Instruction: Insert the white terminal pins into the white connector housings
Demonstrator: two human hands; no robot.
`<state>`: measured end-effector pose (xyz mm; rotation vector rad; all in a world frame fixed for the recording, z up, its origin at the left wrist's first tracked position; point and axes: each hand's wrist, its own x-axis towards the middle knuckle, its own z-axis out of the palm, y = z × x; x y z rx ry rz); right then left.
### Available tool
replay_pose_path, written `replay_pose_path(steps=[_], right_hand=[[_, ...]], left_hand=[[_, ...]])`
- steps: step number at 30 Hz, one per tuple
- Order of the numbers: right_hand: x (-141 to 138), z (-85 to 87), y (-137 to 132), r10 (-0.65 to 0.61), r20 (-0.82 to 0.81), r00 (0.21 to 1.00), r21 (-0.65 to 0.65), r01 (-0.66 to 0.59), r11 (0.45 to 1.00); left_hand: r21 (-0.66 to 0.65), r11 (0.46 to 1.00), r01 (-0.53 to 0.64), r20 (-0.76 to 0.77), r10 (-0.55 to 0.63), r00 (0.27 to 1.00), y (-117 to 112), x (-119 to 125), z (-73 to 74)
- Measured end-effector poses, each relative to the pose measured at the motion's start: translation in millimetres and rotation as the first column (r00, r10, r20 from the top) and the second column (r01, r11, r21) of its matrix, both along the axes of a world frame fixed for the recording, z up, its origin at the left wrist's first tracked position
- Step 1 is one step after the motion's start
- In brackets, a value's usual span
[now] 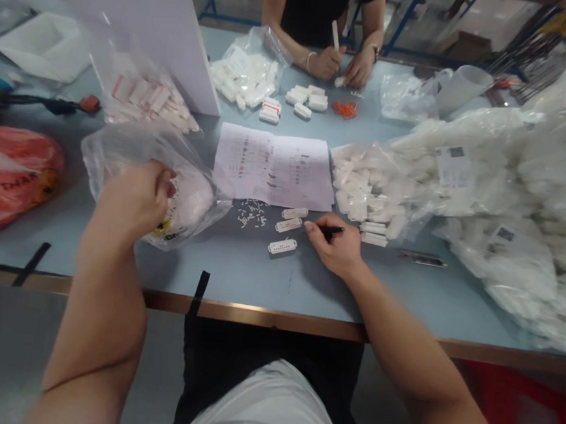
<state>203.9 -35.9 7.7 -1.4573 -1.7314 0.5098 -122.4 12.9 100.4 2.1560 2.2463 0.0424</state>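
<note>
My left hand (136,195) is over a clear plastic bag (196,199) holding white material. Its fingers are curled together, and whatever they pinch is too small or hidden to make out. In my right hand (336,245) is a slim black pen-like tool (330,229), its tip pointing left. Just beyond that tip lie white slotted plastic pieces: one nearest me (282,247), a middle one (288,225) and a far one (295,213). Tiny white bits (252,214) are scattered to their left.
Behind the pieces lies a printed sheet (274,166). Bags of white parts (372,179) crowd the right, with metal tweezers (422,258) in front. A white panel (145,28) stands at left, near an orange bag (14,177). Across the table, a co-worker's hands (341,66) handle a white part.
</note>
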Motion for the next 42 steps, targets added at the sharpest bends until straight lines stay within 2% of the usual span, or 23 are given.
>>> replay_pose_path(steps=[4, 14, 18, 21, 23, 26, 27, 30, 34, 36, 38, 42], right_hand=[[-0.5, -0.7, 0.6, 0.008, 0.000, 1.000, 0.008, -0.008, 1.000], [1.1, -2.6, 2.4, -0.056, -0.066, 0.996, 0.051, 0.059, 0.997], [4.1, -1.4, 6.1, -0.068, -0.143, 0.987, 0.126, 0.086, 0.988], [7.1, -1.8, 9.9, -0.023, -0.141, 0.990, 0.182, 0.048, 0.982], [9.5, -3.5, 12.4, 0.014, -0.079, 0.997, 0.229, 0.004, 0.973], [12.7, -7.3, 15.2, 0.031, 0.062, 0.998, 0.275, -0.047, 0.960], [13.6, -8.4, 15.9, 0.031, 0.110, 0.993, 0.279, -0.061, 0.959], [15.4, -10.6, 18.3, 0.031, 0.229, 0.973, 0.274, -0.095, 0.957], [16.8, -11.6, 22.0, 0.033, 0.296, 0.955, 0.271, -0.117, 0.955], [17.7, -12.4, 23.4, 0.044, 0.296, 0.954, 0.250, -0.122, 0.960], [18.5, -13.3, 24.0, 0.065, 0.280, 0.958, 0.215, -0.128, 0.968], [18.7, -14.4, 22.7, 0.084, 0.275, 0.958, 0.182, -0.137, 0.974]], left_hand=[[-0.051, 0.993, 0.105, -0.031, -0.107, 0.994, -0.1, -12.5, -3.2], [0.026, 0.999, 0.043, -0.338, -0.032, 0.941, -13.1, 7.4, 2.4], [0.074, 0.977, 0.200, -0.341, -0.163, 0.926, -20.8, 20.4, 2.8], [0.132, 0.923, 0.361, -0.324, -0.304, 0.896, -27.2, 39.2, 0.1], [0.136, 0.874, 0.466, -0.289, -0.415, 0.863, -30.0, 56.0, -4.8], [0.240, 0.791, 0.563, -0.254, -0.509, 0.822, -28.0, 82.0, -18.1], [0.317, 0.764, 0.562, -0.247, -0.505, 0.827, -25.6, 89.6, -24.1], [0.437, 0.660, 0.611, -0.203, -0.589, 0.782, -16.9, 105.3, -44.6], [0.594, 0.536, 0.599, -0.122, -0.676, 0.726, -11.9, 106.8, -71.8], [0.636, 0.508, 0.581, -0.075, -0.708, 0.702, -12.4, 102.2, -81.3], [0.658, 0.506, 0.558, -0.053, -0.708, 0.704, -12.9, 98.0, -86.6], [0.675, 0.483, 0.558, -0.061, -0.717, 0.694, -12.7, 95.6, -89.2]])
